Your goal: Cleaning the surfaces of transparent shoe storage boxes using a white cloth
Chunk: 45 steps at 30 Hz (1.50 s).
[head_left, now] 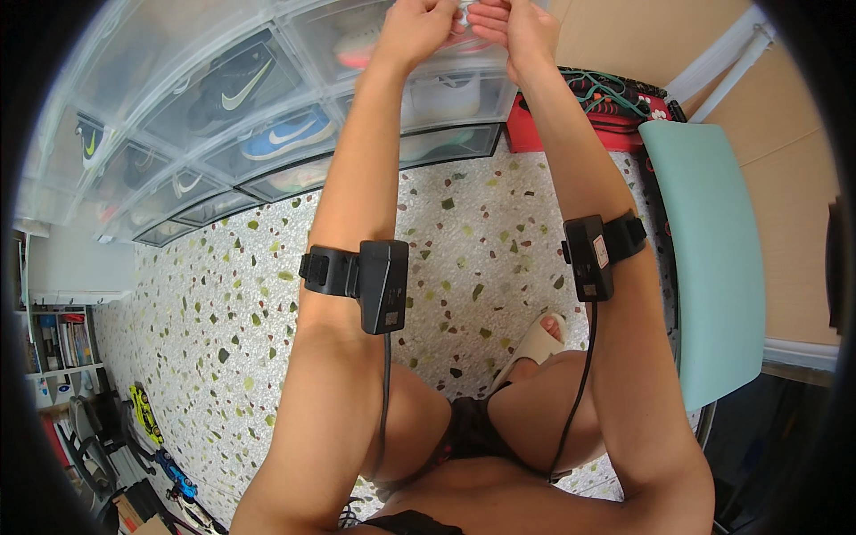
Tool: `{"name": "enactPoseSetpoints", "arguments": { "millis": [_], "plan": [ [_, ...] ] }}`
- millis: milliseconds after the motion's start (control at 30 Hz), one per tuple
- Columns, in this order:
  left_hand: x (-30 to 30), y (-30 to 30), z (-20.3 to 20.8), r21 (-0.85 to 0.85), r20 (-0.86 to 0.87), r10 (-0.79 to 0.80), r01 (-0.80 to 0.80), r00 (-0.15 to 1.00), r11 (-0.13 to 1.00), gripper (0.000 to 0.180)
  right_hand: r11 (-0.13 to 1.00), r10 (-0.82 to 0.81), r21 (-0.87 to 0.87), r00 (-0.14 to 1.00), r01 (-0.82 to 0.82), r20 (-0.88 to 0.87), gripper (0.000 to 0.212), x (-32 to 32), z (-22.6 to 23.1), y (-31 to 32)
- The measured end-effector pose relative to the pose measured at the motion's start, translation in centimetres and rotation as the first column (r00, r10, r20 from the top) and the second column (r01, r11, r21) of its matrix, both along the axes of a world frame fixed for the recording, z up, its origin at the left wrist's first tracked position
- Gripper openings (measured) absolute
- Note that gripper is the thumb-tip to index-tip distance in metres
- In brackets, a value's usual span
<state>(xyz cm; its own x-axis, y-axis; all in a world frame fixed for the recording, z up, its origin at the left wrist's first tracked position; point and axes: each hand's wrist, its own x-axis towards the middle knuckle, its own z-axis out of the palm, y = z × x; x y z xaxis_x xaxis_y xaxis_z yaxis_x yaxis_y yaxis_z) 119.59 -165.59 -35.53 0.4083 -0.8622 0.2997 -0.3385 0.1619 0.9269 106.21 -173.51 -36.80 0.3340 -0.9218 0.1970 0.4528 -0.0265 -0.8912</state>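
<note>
Left hand (423,25): fingers curled; cannot tell if grasping. Right hand (526,36): fingers bent loosely, grasp also unclear. White piece (465,12) between hands, near right edge of rack (169,53). If pinch is weak, piece may drop to floor (473,294); slack cable (385,383) could catch on knee (415,406).

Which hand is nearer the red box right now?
Right. In this view, the right hand is above the red box's left end; the left hand is farther left.
</note>
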Motion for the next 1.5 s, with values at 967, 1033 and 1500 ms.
{"name": "enactPoseSetpoints", "arguments": {
  "millis": [967, 1033, 1500],
  "plan": [
    [-5.1, -1.4, -2.2, 0.122, 0.425, 0.133, -0.202, 0.896, 0.972, 0.032, 0.996, -0.022, -0.089, 0.981, 0.005, -0.194, 0.025, -2.3, -8.1, -2.7],
    [-5.3, -1.6, -1.9, 0.209, 0.405, 0.068, -0.165, 0.912, 0.964, 0.031, 0.993, -0.003, -0.117, 0.967, -0.027, -0.253, 0.033, -2.9, -8.7, -2.6],
    [-4.5, -2.4, 1.3, 0.023, 0.209, 0.140, -0.148, 0.968, 0.989, 0.039, 0.999, 0.037, 0.008, 0.999, -0.037, 0.038, 0.024, -1.9, 0.6, -2.0]
  ]
}}
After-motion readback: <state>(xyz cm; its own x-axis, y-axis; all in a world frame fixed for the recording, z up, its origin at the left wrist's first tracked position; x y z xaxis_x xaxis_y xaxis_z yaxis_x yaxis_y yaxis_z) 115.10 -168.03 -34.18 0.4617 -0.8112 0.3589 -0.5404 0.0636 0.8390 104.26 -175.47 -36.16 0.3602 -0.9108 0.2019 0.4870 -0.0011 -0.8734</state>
